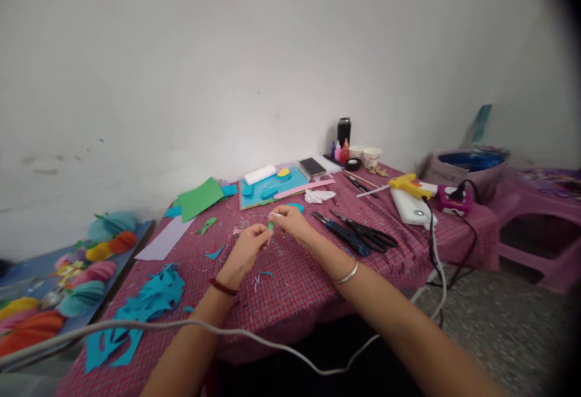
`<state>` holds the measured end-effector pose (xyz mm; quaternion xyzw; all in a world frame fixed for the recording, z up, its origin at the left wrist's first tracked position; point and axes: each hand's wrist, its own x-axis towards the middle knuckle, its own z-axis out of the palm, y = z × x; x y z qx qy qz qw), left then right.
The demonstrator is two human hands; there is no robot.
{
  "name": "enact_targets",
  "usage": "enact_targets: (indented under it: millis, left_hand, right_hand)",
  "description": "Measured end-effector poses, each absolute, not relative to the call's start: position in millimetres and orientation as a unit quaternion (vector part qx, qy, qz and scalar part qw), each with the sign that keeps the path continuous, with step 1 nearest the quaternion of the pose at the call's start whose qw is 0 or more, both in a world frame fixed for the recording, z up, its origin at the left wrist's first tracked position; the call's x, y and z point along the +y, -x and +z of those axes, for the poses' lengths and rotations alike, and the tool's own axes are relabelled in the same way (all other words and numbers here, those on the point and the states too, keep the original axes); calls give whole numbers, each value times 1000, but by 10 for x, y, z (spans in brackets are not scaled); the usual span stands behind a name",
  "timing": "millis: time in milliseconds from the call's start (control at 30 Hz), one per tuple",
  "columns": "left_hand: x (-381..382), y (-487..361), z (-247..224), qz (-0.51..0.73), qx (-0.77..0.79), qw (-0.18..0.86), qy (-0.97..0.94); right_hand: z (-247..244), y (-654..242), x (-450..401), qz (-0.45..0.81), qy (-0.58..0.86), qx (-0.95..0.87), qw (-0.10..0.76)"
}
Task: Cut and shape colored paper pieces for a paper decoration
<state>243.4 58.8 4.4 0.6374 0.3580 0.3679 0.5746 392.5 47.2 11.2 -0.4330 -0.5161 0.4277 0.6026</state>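
Above the middle of the checked table cloth, my left hand [250, 250] and my right hand [290, 223] meet fingertip to fingertip. Pinched between them is a small green piece [271, 226], perhaps felt or foam sheet; its exact shape is mostly hidden by the fingers. A thin whitish bit shows at the right fingertips, too small to name. Under the hands lie thin scraps and a blue offcut [215, 252]. To the right of my right hand rest black-handled scissors [370, 233] and a blue-and-black tool [342, 233]. Green scraps [207, 225] lie left of my left hand.
A white cable [213, 328] runs across the front, over my left forearm. Blue cut sheets [149, 297] pile at left, near a green sheet [200, 199] and a lilac sheet [164, 239]. A yellow glue gun [410, 186] rests on a white box [411, 208] at right.
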Motion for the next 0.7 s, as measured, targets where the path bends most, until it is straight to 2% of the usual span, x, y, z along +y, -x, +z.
enact_targets:
  millis: [167,300,500,700]
  left_hand:
    - [578,-2312,43,334,337,546,-690]
    - [563,-2256,88,387,296,576,-657]
    - [579,-2317,28,415,330,595,-604]
    - [562,-2329,15,465,322,635,-526]
  right_hand:
    - [119,-3960,483,416,453,-500,609]
    - [94,-3924,467,435,455,-523,574]
    - [38,-3780,384,459,447,-561,524]
    - [74,-3814,380,502,383,-501,591]
